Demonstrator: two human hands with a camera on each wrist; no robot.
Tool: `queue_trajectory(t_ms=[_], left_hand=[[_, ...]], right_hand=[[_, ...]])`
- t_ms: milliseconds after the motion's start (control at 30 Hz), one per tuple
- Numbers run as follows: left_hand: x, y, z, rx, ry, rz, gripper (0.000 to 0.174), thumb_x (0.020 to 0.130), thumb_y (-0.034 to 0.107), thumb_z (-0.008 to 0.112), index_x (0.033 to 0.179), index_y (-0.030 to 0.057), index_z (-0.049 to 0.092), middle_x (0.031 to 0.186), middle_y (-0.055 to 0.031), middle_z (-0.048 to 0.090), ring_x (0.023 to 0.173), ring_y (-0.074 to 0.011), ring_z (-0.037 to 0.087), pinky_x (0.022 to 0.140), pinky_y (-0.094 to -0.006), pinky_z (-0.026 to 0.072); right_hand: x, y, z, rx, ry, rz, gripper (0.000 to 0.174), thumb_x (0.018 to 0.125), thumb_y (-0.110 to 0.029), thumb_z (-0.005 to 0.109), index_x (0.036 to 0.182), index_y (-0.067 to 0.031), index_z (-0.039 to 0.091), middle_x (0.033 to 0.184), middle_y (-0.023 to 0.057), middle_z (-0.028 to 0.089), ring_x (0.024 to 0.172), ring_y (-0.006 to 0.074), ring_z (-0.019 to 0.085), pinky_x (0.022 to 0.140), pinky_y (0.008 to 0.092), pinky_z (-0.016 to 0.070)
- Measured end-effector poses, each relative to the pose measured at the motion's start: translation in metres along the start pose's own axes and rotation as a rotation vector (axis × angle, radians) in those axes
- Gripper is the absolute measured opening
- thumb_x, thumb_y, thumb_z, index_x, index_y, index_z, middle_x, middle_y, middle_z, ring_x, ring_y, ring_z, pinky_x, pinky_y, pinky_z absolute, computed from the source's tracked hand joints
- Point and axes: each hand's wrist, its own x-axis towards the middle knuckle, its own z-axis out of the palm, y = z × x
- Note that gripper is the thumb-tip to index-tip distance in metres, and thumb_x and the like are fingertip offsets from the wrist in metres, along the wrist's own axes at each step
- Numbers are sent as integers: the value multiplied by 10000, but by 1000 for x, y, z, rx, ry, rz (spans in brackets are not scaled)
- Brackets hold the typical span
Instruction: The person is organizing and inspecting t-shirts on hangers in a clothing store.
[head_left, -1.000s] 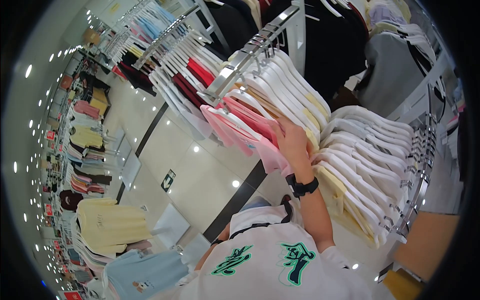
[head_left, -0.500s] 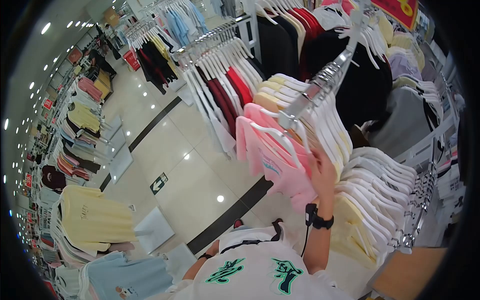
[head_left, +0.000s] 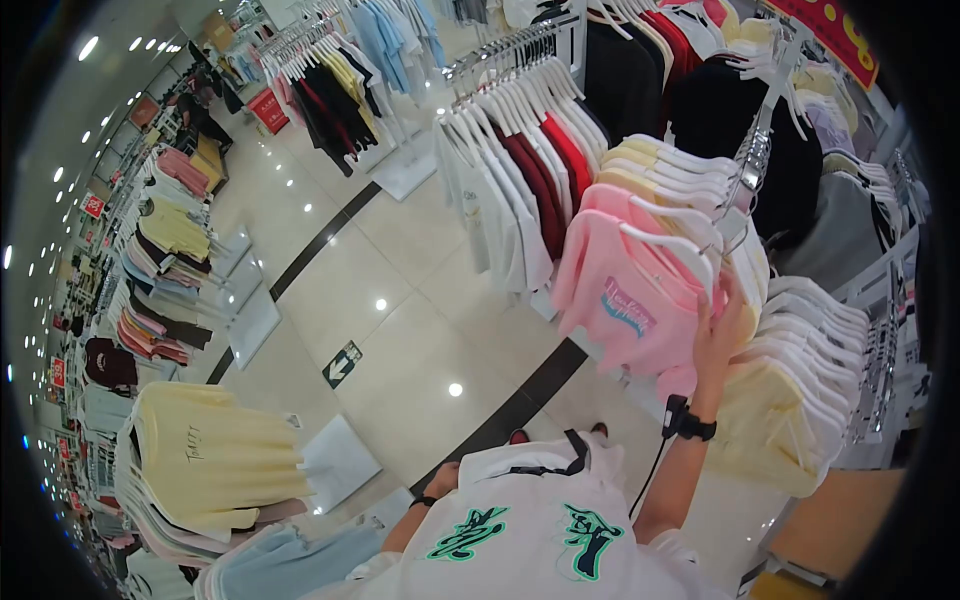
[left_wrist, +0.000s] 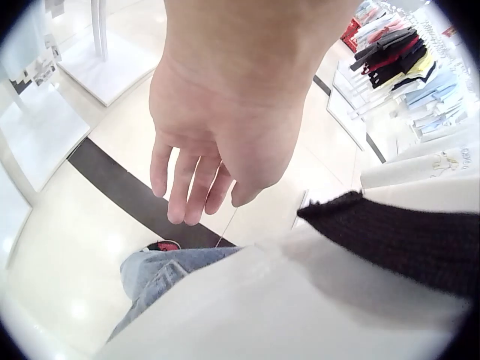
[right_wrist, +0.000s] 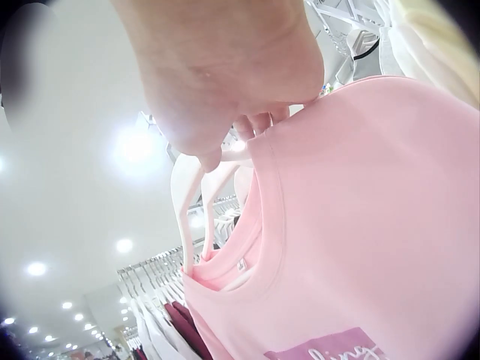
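Observation:
A pink T-shirt (head_left: 625, 275) with a lettered print hangs at the near end of a rail, in front of another pink top. My right hand (head_left: 722, 328) is at the shoulder of that shirt. In the right wrist view, the thumb and fingers pinch its white hanger (right_wrist: 186, 202) beside the collar of the T-shirt (right_wrist: 352, 180), and the shirt hides part of the fingers. My left hand (left_wrist: 217, 142) hangs loosely over the floor, fingers relaxed, holding nothing. From the head view, the left hand lies low beside the white shirt I wear (head_left: 520, 535).
Yellow and white tops (head_left: 670, 170) hang behind the pink ones on the same rail. More pale garments (head_left: 805, 340) hang on the right. A rack with white, maroon and red clothes (head_left: 515, 185) stands ahead. At left are a yellow T-shirt (head_left: 215, 450) and white stand bases (head_left: 338, 463).
The view has turned so the rail end and pink tops now sit further right. My right hand has shifted along the pink shirt's shoulder to its hanger, and the shirt's front print now faces me.

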Motion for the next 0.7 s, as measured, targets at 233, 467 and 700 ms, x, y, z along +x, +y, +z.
queue_trajectory(t_ms=[233, 467, 700], left_hand=[[7, -16, -62, -381, -61, -226, 288, 956, 288, 610, 1071, 37, 693, 968, -64, 736, 828, -192, 718, 708, -367, 556], [15, -25, -69, -494, -61, -264, 306, 965, 271, 612, 1101, 11, 700, 953, -89, 737, 814, -178, 705, 708, -325, 550], [68, -60, -56, -198, -113, 86, 383, 928, 336, 707, 1070, -18, 737, 945, -119, 754, 850, -215, 695, 765, -347, 549]], right_hand=[[-13, 7, 19, 198, 148, 162, 355, 1001, -118, 623, 1317, 22, 541, 1263, 151, 595, 1203, 270, 564, 1086, 373, 421], [-34, -37, 31, -221, 384, 41, 271, 949, -98, 670, 1184, 18, 603, 1136, 118, 648, 1044, 223, 615, 944, 341, 476], [-40, -77, 119, 75, -256, 194, 261, 904, -62, 687, 1160, -39, 641, 1070, 107, 673, 932, 218, 645, 800, 356, 524]])
